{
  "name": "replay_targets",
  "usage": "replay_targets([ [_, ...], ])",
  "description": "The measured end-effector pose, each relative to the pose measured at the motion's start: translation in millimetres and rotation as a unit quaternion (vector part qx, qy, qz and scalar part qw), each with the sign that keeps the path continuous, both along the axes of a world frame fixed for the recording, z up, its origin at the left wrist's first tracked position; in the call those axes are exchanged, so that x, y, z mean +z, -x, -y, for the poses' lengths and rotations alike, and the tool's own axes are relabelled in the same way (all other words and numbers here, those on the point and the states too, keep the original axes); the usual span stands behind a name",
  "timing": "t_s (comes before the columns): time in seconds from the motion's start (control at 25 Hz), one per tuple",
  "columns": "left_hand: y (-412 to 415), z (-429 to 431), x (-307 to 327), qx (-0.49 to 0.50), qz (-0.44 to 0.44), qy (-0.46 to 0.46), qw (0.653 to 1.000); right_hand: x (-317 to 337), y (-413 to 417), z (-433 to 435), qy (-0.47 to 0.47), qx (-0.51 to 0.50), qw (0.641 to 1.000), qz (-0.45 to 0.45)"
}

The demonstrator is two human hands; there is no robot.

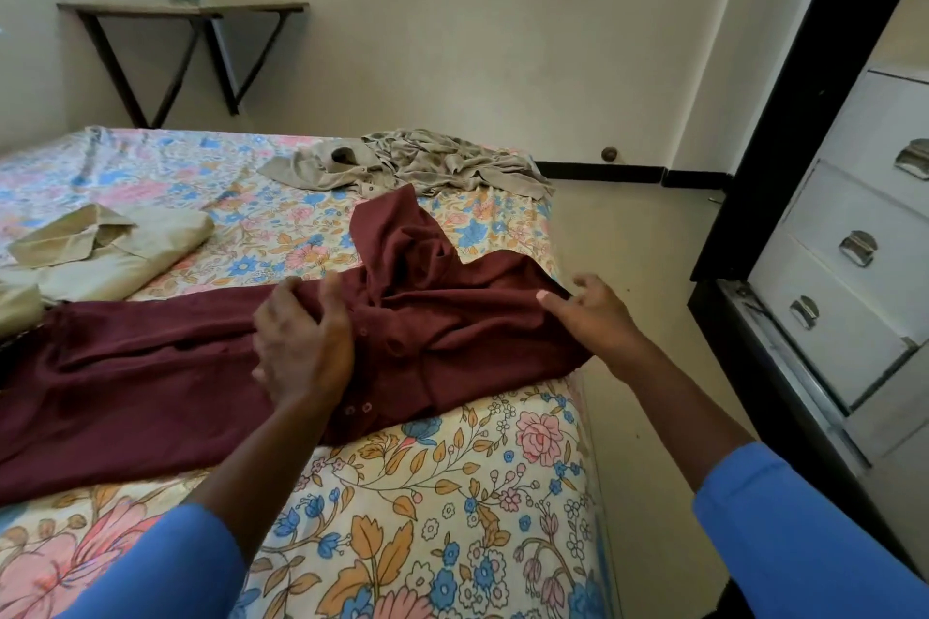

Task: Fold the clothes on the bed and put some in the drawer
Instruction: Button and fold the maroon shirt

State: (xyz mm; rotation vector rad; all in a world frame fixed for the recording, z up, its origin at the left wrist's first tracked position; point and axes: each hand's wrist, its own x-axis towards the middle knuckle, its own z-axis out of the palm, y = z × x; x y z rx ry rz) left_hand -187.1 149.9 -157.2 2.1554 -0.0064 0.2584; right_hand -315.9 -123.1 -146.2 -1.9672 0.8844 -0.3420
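The maroon button shirt (151, 367) is lying across the bed (452, 493), with its long axis running left to right and one sleeve pointing to the far side. The left hand (301, 337) is at the middle, its grip clamped on a fold near the buttons. The right hand (588, 312) is touching the shirt at the bed's right edge, its fingers apart and holding nothing. Most of the cloth is lying left of both hands, so I think the left one is nearer for the fold. Behind, a folded beige shirt (110, 246) and a crumpled grey garment (427, 161) are resting. The white drawers (844, 266) are standing closed on the right. I am not finding any readable writing.
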Motion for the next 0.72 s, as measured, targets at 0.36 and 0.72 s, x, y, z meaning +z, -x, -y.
replay_targets([
  [0.36,-55.6,-23.1,41.9,0.085,0.034,0.263,0.961,-19.5,-0.6,20.7,-0.042,0.008,0.998,0.053],
  [0.72,-45.2,-19.6,21.9,-0.137,0.189,-0.239,0.942,-19.3,-21.6,14.4,-0.062,-0.057,0.994,0.074],
])
